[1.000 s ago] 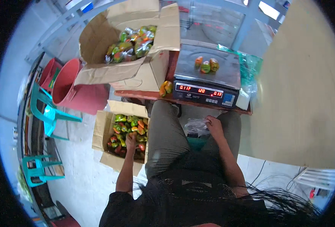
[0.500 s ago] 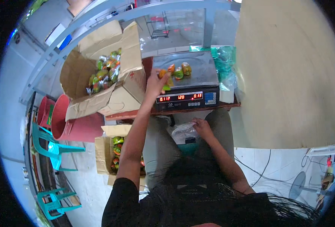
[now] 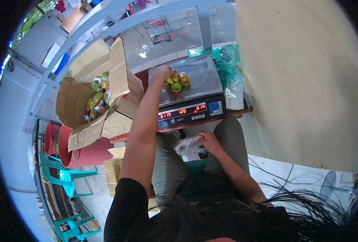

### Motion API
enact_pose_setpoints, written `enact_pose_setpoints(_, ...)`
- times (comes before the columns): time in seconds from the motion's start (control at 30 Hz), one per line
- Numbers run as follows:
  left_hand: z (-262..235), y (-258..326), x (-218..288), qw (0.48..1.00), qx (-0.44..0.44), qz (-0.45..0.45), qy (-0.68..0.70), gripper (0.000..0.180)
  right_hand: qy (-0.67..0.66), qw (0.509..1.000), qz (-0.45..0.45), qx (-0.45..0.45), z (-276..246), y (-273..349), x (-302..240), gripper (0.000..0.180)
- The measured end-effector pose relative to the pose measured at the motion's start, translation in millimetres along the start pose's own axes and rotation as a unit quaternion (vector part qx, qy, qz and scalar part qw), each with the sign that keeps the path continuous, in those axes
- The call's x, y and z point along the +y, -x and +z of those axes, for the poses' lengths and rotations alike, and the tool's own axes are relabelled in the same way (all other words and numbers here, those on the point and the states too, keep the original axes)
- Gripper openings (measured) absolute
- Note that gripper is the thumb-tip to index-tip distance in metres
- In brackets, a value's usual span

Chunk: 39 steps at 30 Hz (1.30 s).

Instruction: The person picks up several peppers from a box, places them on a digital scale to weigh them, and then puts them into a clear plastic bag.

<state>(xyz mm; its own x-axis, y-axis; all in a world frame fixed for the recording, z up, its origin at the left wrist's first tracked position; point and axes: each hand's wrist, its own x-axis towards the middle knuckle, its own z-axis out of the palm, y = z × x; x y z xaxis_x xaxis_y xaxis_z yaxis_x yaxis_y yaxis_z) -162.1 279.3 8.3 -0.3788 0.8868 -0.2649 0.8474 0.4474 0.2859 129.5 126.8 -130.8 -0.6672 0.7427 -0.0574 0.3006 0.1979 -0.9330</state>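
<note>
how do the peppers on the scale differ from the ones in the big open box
The scale peppers lie loose; the boxed peppers are bagged in clear plastic. The scale peppers form a small group at the left hand; the boxed peppers form a larger heap, untouched. Both show green and orange.

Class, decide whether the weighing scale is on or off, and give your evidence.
On: the scale has red digits glowing on its front display.

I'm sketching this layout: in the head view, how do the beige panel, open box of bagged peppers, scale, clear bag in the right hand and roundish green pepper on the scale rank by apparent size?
Largest to smallest:
1. Beige panel
2. Open box
3. Scale
4. Held clear bag
5. Green pepper
</note>
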Motion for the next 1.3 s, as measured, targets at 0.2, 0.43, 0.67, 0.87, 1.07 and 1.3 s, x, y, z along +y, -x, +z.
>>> enact_pose_setpoints(0.2,-9,-11,-33,0.995,-0.009,0.093,-0.041,0.045,-0.021,1.000,0.009,-0.021,0,1,-18,0.018)
enact_pose_setpoints(0.43,-21,25,-29,0.964,-0.056,0.002,0.259,0.037,-0.033,0.999,0.018,-0.028,-13,-1,-19,0.014)
enact_pose_setpoints(0.67,41,72,-82,0.647,0.032,-0.038,0.761,0.027,-0.005,0.999,-0.032,-0.007,-6,-2,-11,0.014)
enact_pose_setpoints(0.87,67,87,-60,0.801,0.284,-0.006,0.528,0.042,0.020,0.998,-0.065,0.001,-2,-4,-4,0.014)
enact_pose_setpoints(1.07,78,83,-20,0.882,0.390,-0.051,0.259,0.045,0.011,1.000,-0.016,-0.011,-6,-2,-10,0.014)
enact_pose_setpoints(1.3,89,92,-23,0.911,0.351,0.015,0.218,0.052,0.006,0.999,-0.030,-0.012,-4,-2,-9,0.011)
